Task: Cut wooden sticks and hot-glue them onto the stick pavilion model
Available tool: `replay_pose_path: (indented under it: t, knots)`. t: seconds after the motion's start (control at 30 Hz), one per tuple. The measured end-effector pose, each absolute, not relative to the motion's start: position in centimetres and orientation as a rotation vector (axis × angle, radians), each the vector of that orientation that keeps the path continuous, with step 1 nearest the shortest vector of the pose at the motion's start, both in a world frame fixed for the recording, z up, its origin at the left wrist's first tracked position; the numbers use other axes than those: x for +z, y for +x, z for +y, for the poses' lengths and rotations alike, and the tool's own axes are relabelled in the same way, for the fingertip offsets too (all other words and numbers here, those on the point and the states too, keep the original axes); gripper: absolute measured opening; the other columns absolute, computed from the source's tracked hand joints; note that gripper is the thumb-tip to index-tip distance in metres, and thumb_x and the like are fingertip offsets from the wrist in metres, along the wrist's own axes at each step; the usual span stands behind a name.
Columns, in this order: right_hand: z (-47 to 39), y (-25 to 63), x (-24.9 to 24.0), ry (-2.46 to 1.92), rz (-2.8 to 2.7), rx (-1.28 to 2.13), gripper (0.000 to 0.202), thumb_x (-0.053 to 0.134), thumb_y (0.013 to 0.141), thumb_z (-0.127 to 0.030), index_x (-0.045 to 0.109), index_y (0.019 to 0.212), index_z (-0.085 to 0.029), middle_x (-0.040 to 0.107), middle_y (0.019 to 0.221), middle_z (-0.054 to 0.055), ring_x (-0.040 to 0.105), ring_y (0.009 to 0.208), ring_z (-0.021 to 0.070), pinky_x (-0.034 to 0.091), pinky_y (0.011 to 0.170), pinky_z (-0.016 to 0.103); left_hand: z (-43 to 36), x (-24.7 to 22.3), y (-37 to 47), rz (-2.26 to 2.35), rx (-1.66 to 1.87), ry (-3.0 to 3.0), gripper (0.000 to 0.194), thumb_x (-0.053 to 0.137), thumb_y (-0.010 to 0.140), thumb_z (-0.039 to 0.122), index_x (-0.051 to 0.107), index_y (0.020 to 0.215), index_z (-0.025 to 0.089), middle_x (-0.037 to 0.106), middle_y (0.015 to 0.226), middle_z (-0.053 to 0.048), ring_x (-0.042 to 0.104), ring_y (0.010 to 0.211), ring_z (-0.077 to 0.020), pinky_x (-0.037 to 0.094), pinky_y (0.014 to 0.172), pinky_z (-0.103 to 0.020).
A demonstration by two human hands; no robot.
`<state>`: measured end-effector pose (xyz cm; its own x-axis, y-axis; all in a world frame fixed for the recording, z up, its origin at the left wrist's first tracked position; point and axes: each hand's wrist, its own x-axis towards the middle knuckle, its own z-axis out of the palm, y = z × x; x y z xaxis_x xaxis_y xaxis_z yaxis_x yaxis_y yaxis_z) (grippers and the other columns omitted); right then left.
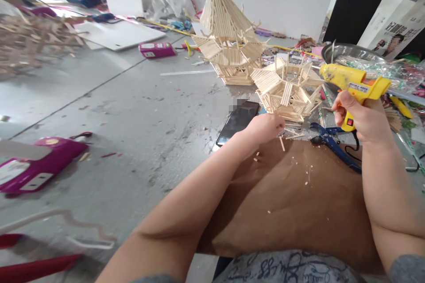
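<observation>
My right hand point(373, 119) is wrapped round the handle of a yellow hot glue gun point(343, 76), whose nozzle points left toward a small wooden-stick structure point(292, 90). At the near side of that structure, my left hand point(267, 127) is closed with its fingertips together. Whatever they pinch, if anything, is hidden or too small to name. Several loose wooden sticks point(282, 143) lie just beside its fingers. Behind the small structure stands a taller stick pagoda point(229, 22) with a pointed roof. A dark phone point(239, 121) lies by my left wrist.
Blue-handled pliers point(335, 143) lie below the glue gun. A brown sheet point(295, 203) with wood bits spreads before me. Purple power strips point(43, 163) sit at left and farther back. A metal bowl point(357, 51) and plastic wrappers fill the right side.
</observation>
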<state>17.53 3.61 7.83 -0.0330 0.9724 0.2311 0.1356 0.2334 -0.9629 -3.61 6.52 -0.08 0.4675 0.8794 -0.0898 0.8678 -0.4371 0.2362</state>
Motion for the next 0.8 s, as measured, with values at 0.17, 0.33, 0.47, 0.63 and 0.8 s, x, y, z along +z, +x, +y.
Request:
replay_pose_path:
  t: [0.17, 0.33, 0.47, 0.63, 0.8]
  knots:
    - [3.6, 18.0, 7.6, -1.024, -1.425, 0.973, 0.024, 0.065, 0.071, -0.038, 0.055, 0.077, -0.017, 0.054, 0.059, -0.003, 0.049, 0.038, 0.0067, 0.039, 0.035, 0.022, 5.7, -1.5, -2.0, 1.499, -0.064, 2.644, 0.029, 0.035, 0.085, 0.022, 0.063, 0.093, 0.019, 0.063, 0.092, -0.008, 0.061, 0.079, -0.0196, 0.043, 0.064, -0.029]
    - [3.6, 18.0, 7.5, -1.020, -1.429, 0.980, 0.024, 0.065, 0.071, -0.038, 0.056, 0.076, -0.017, 0.054, 0.059, -0.003, 0.048, 0.038, 0.0064, 0.040, 0.036, 0.022, 5.5, -1.4, -2.0, 1.489, -0.068, 2.657, 0.031, 0.034, 0.085, 0.024, 0.064, 0.090, 0.018, 0.061, 0.094, -0.009, 0.061, 0.077, -0.0191, 0.044, 0.063, -0.029]
    - [3.7, 18.1, 7.6, -1.031, -1.430, 0.972, 0.025, 0.065, 0.071, -0.039, 0.056, 0.077, -0.017, 0.054, 0.059, -0.003, 0.048, 0.038, 0.0065, 0.040, 0.036, 0.022, 5.9, -1.1, -2.7, 1.408, 0.043, 2.637, 0.028, 0.038, 0.082, 0.025, 0.065, 0.085, 0.021, 0.064, 0.093, -0.005, 0.060, 0.084, -0.0166, 0.044, 0.065, -0.025]
    - [3.6, 18.0, 7.6, -1.039, -1.422, 0.972, 0.025, 0.066, 0.070, -0.040, 0.055, 0.075, -0.018, 0.054, 0.059, -0.003, 0.048, 0.038, 0.0068, 0.039, 0.036, 0.023, 6.3, -1.2, -2.9, 1.711, -0.031, 2.550, 0.030, 0.035, 0.084, 0.023, 0.063, 0.090, 0.019, 0.067, 0.087, -0.009, 0.063, 0.079, -0.0214, 0.046, 0.066, -0.032]
    - [3.4, 17.5, 8.0, -1.114, -1.420, 0.973, 0.030, 0.067, 0.067, -0.043, 0.053, 0.068, -0.017, 0.054, 0.057, -0.003, 0.048, 0.038, 0.0068, 0.038, 0.036, 0.023, 6.5, -1.4, -2.3, 1.674, -0.107, 2.585, 0.030, 0.036, 0.084, 0.019, 0.060, 0.101, 0.021, 0.066, 0.093, -0.010, 0.063, 0.082, -0.0221, 0.047, 0.068, -0.034]
